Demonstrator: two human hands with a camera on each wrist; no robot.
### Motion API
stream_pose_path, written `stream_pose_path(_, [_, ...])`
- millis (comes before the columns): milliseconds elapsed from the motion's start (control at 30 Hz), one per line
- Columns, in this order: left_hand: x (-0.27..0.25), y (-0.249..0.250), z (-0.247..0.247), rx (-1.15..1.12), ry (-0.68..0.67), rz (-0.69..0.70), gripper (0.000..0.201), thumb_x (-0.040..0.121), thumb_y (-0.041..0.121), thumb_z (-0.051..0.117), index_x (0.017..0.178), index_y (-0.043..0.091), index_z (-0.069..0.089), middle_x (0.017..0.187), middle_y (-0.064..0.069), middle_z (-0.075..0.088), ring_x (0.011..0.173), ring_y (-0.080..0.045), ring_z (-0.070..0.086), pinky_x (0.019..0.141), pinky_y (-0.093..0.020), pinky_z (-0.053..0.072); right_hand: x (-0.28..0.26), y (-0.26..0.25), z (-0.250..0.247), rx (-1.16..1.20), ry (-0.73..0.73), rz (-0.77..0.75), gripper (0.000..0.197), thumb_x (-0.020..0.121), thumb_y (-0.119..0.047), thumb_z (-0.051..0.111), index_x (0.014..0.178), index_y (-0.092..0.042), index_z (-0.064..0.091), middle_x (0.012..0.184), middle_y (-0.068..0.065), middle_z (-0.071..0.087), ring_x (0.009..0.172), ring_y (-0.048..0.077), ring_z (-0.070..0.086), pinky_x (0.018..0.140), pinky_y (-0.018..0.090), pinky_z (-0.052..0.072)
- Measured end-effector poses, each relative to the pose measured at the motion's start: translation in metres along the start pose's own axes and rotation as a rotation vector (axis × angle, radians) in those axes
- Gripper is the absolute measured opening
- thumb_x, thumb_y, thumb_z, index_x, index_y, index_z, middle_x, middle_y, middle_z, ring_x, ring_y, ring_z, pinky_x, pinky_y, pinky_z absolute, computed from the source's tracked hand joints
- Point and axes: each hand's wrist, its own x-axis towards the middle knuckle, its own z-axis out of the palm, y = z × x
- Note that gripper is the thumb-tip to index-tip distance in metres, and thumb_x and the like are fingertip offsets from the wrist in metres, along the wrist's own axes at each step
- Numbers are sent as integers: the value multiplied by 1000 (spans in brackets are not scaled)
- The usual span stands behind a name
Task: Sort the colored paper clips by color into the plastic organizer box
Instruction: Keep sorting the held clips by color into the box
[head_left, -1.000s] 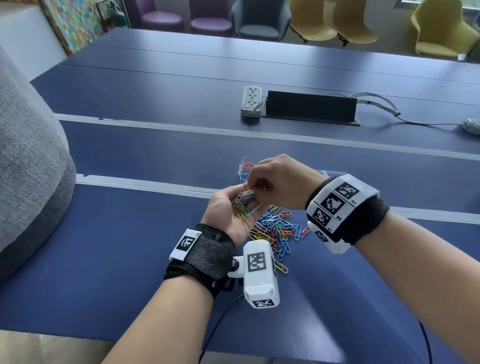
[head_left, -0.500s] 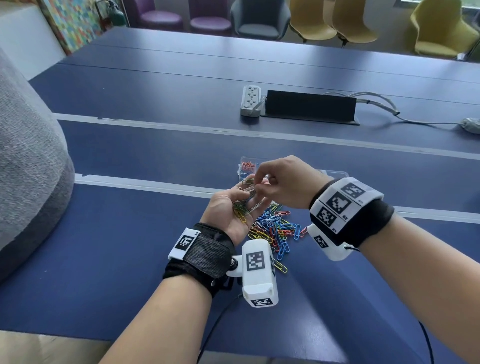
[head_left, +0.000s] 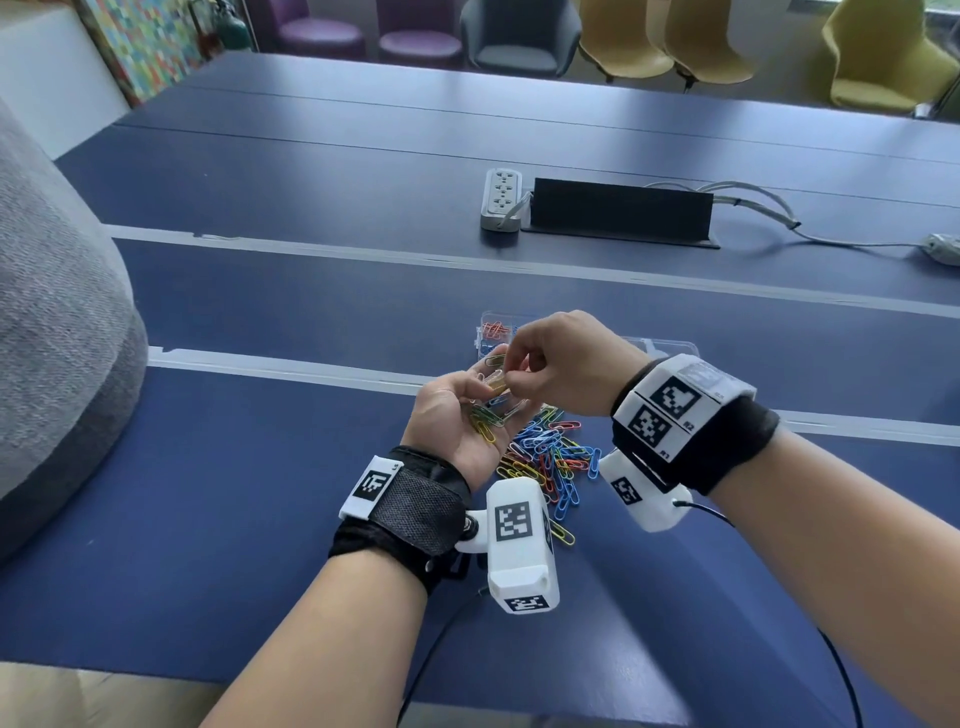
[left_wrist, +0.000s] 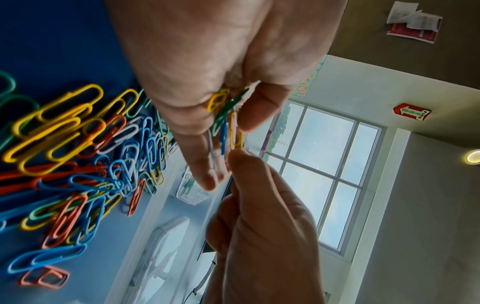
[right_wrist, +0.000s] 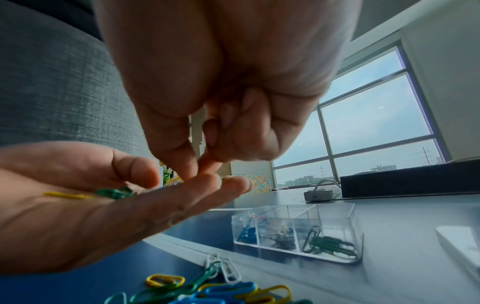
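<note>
Left hand (head_left: 457, 415) held palm-up, cupping mixed clips. Yellow clip (left_wrist: 235, 131) pinched by right hand (head_left: 561, 364). Organizer box (right_wrist: 298, 232) at 12 o'clock; single clip to be separated cleanly before transfer.

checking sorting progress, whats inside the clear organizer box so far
The organizer box holds green clips in one compartment, blue clips in another, red ones behind. The right hand covers the rest from above.

right hand (right_wrist: 207, 127) pinching above left hand (right_wrist: 103, 205)
</note>
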Motion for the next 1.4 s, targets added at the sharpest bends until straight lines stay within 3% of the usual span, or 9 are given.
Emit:
stream_pose_path(133, [0, 3, 2, -37, -22, -6, 46, 84, 12, 35, 124, -1, 52, 95, -20, 67, 91, -34, 65, 87, -47, 52, 3, 3, -5, 152, -2, 88, 6, 83, -20, 55, 76, -20, 57, 58, -11, 50, 53, 3, 45, 50, 16, 35])
stream_pose_path(300, [-1, 3, 2, -39, -7, -47, 42, 88, 20, 36, 120, -1, 54, 119, -27, 60, 114, -40, 57, 94, -49, 47, 9, 8, -12, 1085, -5, 399, 21, 84, -10, 33, 65, -17, 38, 60, 3, 42, 40, 11, 28, 38, 13, 23])
stream_pose_path(433, [-2, 1, 2, -37, -5, -60, 42, 89, 20, 37, 121, -2, 54, 122, -28, 59, 116, -40, 56, 96, -49, 45, 6, 17, -17, 1377, -64, 438, 21, 76, -7, 27, 60, -18, 34, 64, 8, 45, 44, 13, 29, 36, 14, 24])
stream_pose_path(767, [0, -1, 3, 7, 37, -67, 39, 91, 22, 37, 112, -5, 58, 110, -25, 62, 104, -40, 59, 94, -48, 47, 6, 15, -4, 1294, -207, 275, 20, 57, 5, 35, 62, -14, 40, 56, 5, 37, 48, 14, 24, 36, 12, 18])
stream_pose_path(867, [0, 0, 3, 1, 59, -50, 40, 91, 23, 35, 108, -4, 59, 109, -23, 63, 101, -36, 60, 94, -47, 46, 2, 7, -4, 739, -331, 75, 18, 69, -6, 63, 79, -21, 66, 60, 3, 39, 49, 12, 34, 39, 17, 30])
stream_pose_path(1000, [0, 2, 2, 66, 116, -74, 45, 94, 29, 31, 110, -3, 59, 86, -15, 60, 79, -26, 57, 76, -36, 46, 0, -2, 10, -32, -365, -226, 27, 68, -30, 76, 93, -37, 70, 78, -2, 64, 67, 14, 55, 66, 30, 49])
stream_pose_path(1200, [1, -2, 6, 7, 95, -31, 36, 96, 16, 30, 86, -2, 61, 81, -17, 67, 74, -27, 67, 68, -37, 57, 1, -2, 10, 158, -210, -235, 8, 79, -17, 69, 83, -22, 73, 68, -2, 63, 61, 5, 51, 62, 19, 43])
stream_pose_path(1333, [2, -1, 2, -30, 71, -46, 35, 97, 16, 30, 92, -4, 59, 89, -22, 67, 85, -34, 66, 82, -46, 54, 17, 7, 9, 654, -168, 151, 15, 85, -8, 48, 76, -19, 50, 68, 7, 53, 56, 20, 50, 47, 24, 37])
stream_pose_path(1400, [3, 0, -1, -31, 75, -75, 35, 97, 17, 29, 98, -4, 57, 100, -28, 64, 97, -40, 62, 82, -48, 52, 27, 17, 1, 652, -238, 303, 17, 90, -2, 39, 81, -14, 46, 66, 7, 46, 50, 17, 40, 45, 22, 31])
